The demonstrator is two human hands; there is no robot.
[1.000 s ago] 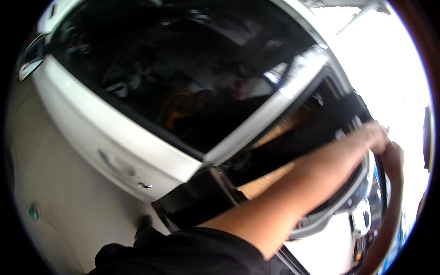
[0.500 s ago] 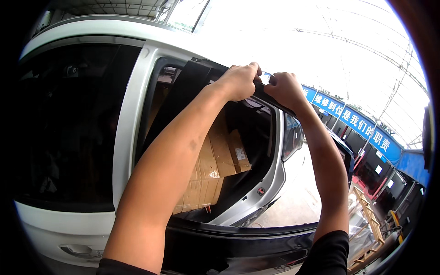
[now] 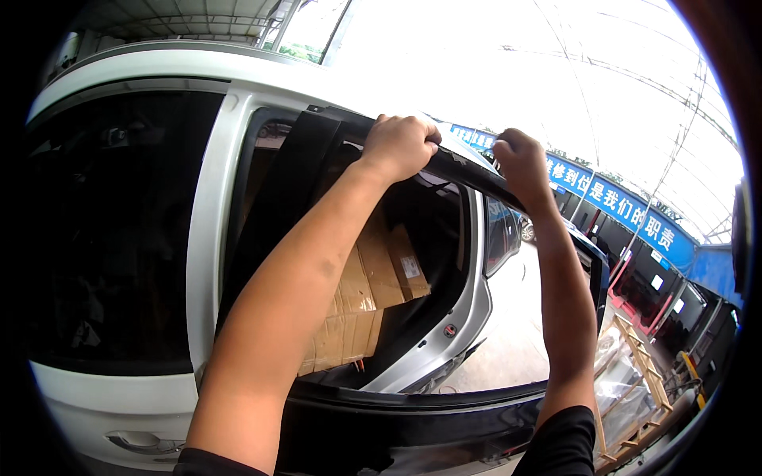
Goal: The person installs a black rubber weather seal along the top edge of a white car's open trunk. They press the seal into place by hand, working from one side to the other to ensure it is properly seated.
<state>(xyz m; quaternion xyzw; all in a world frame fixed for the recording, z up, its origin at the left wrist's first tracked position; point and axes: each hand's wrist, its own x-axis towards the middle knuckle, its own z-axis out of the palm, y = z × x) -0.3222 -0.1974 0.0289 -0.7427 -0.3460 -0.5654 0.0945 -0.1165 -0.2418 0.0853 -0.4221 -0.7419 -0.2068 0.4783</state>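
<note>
A black car door (image 3: 413, 424) stands open in front of me, its window opening without glass. My left hand (image 3: 401, 148) is closed over the top bar of the door's black window frame (image 3: 468, 172), fingers curled round its far side. Further right, my right hand (image 3: 521, 163) is raised at the same bar with its fingers curled in. What it holds, if anything, is hidden by the hand. Between the hands, a thin pale, ragged edge shows along the bar.
Through the frame, cardboard boxes (image 3: 349, 317) sit inside the white car (image 3: 210, 198). A dark front window (image 3: 119, 230) lies at left. At right are a wooden crate frame (image 3: 643, 373) with plastic-wrapped contents and a blue banner (image 3: 627, 206).
My right hand has moved right along the frame, away from my left hand. The left hand keeps its hold on the bar. The view has shifted slightly.
</note>
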